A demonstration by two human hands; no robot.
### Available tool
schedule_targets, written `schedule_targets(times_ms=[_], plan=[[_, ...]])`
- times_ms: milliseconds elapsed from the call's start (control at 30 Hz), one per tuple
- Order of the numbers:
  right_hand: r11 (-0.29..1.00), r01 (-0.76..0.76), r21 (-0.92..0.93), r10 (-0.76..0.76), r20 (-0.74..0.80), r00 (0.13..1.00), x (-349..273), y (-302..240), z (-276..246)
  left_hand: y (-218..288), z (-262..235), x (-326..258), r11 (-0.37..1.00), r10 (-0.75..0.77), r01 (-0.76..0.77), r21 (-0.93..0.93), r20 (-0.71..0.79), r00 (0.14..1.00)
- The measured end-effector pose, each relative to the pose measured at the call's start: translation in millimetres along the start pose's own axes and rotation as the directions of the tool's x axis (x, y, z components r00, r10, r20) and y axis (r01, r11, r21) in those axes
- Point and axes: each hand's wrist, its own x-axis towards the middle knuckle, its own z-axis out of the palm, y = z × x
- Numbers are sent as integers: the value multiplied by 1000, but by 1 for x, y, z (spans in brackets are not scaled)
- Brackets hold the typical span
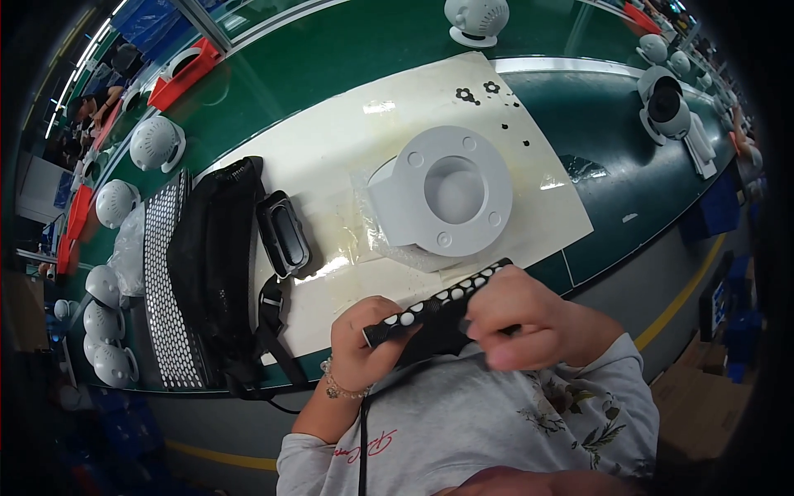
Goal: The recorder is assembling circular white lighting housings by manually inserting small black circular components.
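My left hand [364, 339] is closed around the near end of a narrow black strip [447, 302] with white round dots, held tilted over the table's front edge. My right hand [525, 322] is curled in a pinch at the strip's other end and covers part of it; what its fingertips hold, if anything, is hidden. Beyond my hands a white ring-shaped base [496, 186] faces up, part of a white rounded device lying on clear plastic wrap [413, 260]. Several small round recesses sit around the ring's large central opening.
To the left lie a stack of dotted sheets [169, 289], a black fabric bag [215, 248] and an open black case [285, 236]. White round fan-like devices [155, 142] line the left side; another [477, 21] stands at the back. Black flower-shaped pieces [466, 95] lie on the pale mat [331, 145].
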Motion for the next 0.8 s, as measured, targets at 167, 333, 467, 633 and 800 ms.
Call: schedule_targets(times_ms=[167, 333, 467, 633, 800], plan=[[1000, 8, 23, 1, -367, 930, 26, 39, -36, 15, 4, 16, 918, 270, -278, 282, 67, 960], [870, -267, 413, 401, -282, 872, 51, 66, -51, 12, 14, 30, 950, 256, -252, 186, 1, 967], [897, -360, 257, 414, -205, 887, 46, 64, -55, 0, 10, 28, 939, 245, -257, 230, 79, 966], [929, -220, -297, 182, -149, 972, 50, 46, -55, 0, 10, 27, 953, 238, -251, 167, 97, 966], [807, -131, -576, 174, 21, 984, 61, 17, -58, 0, 9, 25, 952, 243, -257, 166, 100, 965]])
